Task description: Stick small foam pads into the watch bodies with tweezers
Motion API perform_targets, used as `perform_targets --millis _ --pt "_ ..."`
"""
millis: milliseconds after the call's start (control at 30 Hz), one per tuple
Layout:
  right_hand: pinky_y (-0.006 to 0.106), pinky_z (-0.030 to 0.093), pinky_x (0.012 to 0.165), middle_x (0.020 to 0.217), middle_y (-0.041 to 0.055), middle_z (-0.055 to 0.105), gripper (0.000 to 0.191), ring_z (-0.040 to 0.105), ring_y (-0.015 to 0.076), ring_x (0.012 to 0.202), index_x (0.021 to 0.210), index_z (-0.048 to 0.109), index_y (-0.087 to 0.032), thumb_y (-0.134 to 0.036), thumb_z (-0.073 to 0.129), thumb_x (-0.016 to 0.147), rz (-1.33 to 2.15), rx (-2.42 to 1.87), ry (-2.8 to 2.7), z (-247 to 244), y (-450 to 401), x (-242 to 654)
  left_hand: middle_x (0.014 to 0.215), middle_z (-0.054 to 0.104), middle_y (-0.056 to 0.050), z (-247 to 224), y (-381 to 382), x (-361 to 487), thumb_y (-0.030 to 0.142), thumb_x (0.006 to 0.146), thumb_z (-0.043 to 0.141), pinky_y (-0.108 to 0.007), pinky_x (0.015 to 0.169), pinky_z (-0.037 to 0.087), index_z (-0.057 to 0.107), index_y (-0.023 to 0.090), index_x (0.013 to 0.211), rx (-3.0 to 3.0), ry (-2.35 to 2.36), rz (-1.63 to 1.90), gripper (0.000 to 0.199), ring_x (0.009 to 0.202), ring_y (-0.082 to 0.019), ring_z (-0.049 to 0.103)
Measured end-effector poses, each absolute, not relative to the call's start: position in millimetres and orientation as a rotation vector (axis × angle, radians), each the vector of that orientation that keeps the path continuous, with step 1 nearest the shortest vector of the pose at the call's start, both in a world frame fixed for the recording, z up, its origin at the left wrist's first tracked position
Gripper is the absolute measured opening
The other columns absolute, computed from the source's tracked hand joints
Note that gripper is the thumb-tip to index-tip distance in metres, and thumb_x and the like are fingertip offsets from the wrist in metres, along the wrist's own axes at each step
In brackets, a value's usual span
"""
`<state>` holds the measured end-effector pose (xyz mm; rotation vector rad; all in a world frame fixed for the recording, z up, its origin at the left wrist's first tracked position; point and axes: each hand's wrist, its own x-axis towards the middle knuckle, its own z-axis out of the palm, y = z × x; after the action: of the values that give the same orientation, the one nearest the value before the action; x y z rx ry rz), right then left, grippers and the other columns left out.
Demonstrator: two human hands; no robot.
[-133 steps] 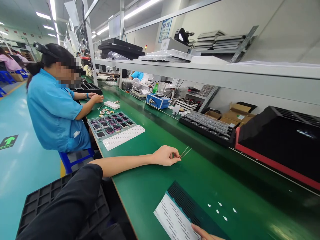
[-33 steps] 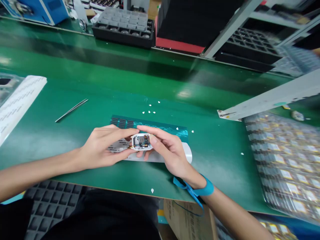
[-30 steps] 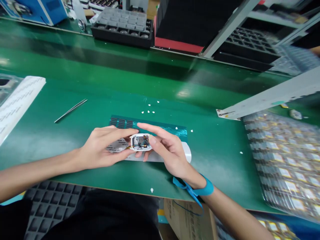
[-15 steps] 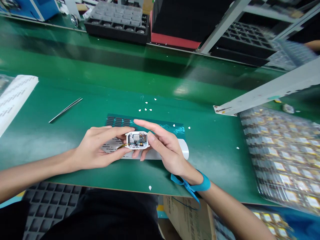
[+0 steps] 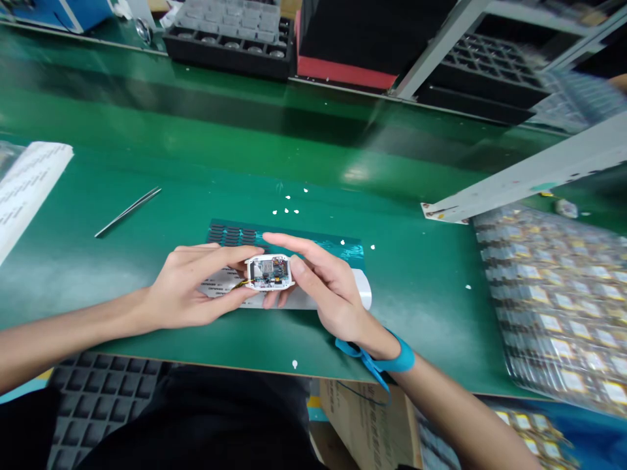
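Note:
A small white watch-like case point(image 5: 269, 273) with a bare circuit board inside faces up between my hands, thin wires running out of its left side. My left hand point(image 5: 196, 285) pinches its left end between thumb and fingers. At the right end, my right hand point(image 5: 330, 287) presses its thumb against the case, with some fingertips below it and the index finger stretched out above. Beneath the hands lie a white printed backing sheet point(image 5: 306, 300) and a teal sheet of small dark stickers point(image 5: 232, 232). A blue band circles my right wrist.
Metal tweezers point(image 5: 128, 212) lie to the left, near a white printed roll point(image 5: 36, 183). Small white bits point(image 5: 287, 211) dot the green table. Clear trays of parts point(image 5: 558, 307) stand at right beside a white post point(image 5: 529, 173). A black tray point(image 5: 228, 55) sits at the back.
The hands and the case keep nearly the same pose. The view has shifted very slightly.

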<state>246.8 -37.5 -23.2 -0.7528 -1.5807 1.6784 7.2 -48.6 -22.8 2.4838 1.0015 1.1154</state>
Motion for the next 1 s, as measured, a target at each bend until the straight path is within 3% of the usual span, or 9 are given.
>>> perform_targets --millis 400,633,1000 --pt "0.027 0.067 0.069 0.081 -0.0025 0.078 0.038 0.076 0.0140 0.072 0.142 0.062 -0.029 -0.044 0.052 0.110 1.612 -0.761 -1.636 -25.4 -39.4 246.9 0.087 0.081 -0.003 -24.8 -48.5 7.6 0.027 0.098 0.069 -0.027 0.065 0.059 0.066 0.020 0.127 2.488 0.964 1.119 0.030 0.065 -0.015 0.073" --pt "0.029 0.065 0.064 0.077 -0.0010 0.078 0.039 0.073 0.0146 0.064 0.142 0.062 -0.025 -0.045 0.052 0.109 1.440 -0.829 -1.661 -27.7 -41.0 245.0 0.088 0.080 -0.004 -24.1 -46.2 7.3 0.019 0.097 0.068 -0.022 0.067 0.060 0.069 0.017 0.101 2.342 0.969 1.043 0.004 0.072 -0.014 0.075" --pt "0.026 0.064 0.056 0.078 -0.0008 0.080 0.029 0.075 0.0139 0.061 0.130 0.070 -0.023 -0.032 0.054 0.107 1.160 -0.786 -1.729 -27.8 -43.6 243.4 0.078 0.077 0.000 -16.1 -49.6 10.6 0.015 0.095 0.068 -0.019 0.064 0.057 0.069 0.018 0.087 2.242 0.949 1.066 0.009 0.065 -0.011 0.071"
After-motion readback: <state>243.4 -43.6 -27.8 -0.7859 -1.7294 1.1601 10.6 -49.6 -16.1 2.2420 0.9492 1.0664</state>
